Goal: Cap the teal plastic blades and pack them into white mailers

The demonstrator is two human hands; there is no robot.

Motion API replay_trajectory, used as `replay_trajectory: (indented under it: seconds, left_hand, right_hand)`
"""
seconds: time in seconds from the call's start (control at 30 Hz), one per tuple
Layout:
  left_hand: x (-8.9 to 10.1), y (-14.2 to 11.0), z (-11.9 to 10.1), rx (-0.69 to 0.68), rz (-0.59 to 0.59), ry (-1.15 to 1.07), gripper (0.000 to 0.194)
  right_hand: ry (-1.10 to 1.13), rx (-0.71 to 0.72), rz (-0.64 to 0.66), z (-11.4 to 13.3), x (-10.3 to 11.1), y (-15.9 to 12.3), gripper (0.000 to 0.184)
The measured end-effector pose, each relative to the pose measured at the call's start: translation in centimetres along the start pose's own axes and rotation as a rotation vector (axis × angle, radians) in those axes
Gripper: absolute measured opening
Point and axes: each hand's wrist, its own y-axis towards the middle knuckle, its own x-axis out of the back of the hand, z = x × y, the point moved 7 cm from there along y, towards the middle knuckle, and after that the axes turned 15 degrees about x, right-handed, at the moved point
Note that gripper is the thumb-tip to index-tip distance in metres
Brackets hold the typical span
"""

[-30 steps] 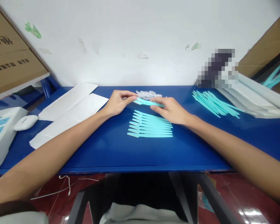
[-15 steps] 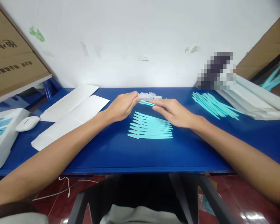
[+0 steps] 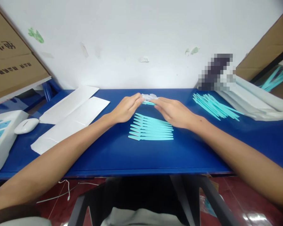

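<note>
My left hand [image 3: 128, 108] and my right hand [image 3: 175, 111] meet over the far middle of the table, fingers closed at either end of a turquoise eyebrow razor [image 3: 149, 103]. Only a short stretch of it shows between the fingertips; whether more than one is held I cannot tell. Just behind the hands lies a small pile of whitish translucent pieces [image 3: 149, 96], partly covered by the fingers. Nearer to me, several turquoise eyebrow razors [image 3: 153, 128] lie side by side in a fanned row, their blade ends to the left.
More turquoise razors [image 3: 215, 106] are heaped at the right, beside a stack of white sleeves [image 3: 252, 103]. Two white paper sheets [image 3: 70, 121] lie under and beyond my left forearm. A white power strip [image 3: 4, 138] and a white oval case [image 3: 26, 126] sit far left.
The fingers of both hands have come closer together around the razor, so less of it shows. The row on the table stays as it was.
</note>
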Motion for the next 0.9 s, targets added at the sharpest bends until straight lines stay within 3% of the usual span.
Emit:
replay_trajectory:
  seconds: [0.1, 0.23, 0.33, 0.5, 0.63, 0.73, 0.9]
  left_hand:
    - [0.8, 0.7, 2.7, 0.134, -0.052, -0.035, 0.041]
    - [1.7, 0.7, 5.5, 0.231, -0.117, 0.151, 0.031]
    - [2.0, 0.5, 6.0, 0.242, -0.157, 0.289, 0.027]
    - [1.9, 0.5, 6.1, 0.293, -0.161, 0.326, 0.026]
    - [1.7, 0.6, 5.7, 0.218, -0.189, 0.477, 0.039]
    - [1.6, 0.6, 6.1, 0.257, -0.153, 0.515, 0.048]
    - [1.7, 0.4, 6.6, 0.309, -0.129, 0.408, 0.027]
  right_hand:
    - [-0.009, -0.060, 0.042, -1.0, -0.9, -0.3, 0.043]
    - [-0.024, -0.123, 0.175, -1.2, -2.4, -0.8, 0.043]
    - [-0.061, -0.131, 0.231, -0.6, -2.6, -0.7, 0.042]
    - [-0.142, -0.147, 0.270, -0.4, -2.1, -0.8, 0.042]
    - [-0.134, -0.122, 0.222, -0.5, -1.6, -1.0, 0.047]
    - [-0.132, -0.097, 0.123, -0.3, -0.8, -1.0, 0.051]
    - [-0.010, -0.039, 0.077, 0.5, -0.4, -0.7, 0.042]
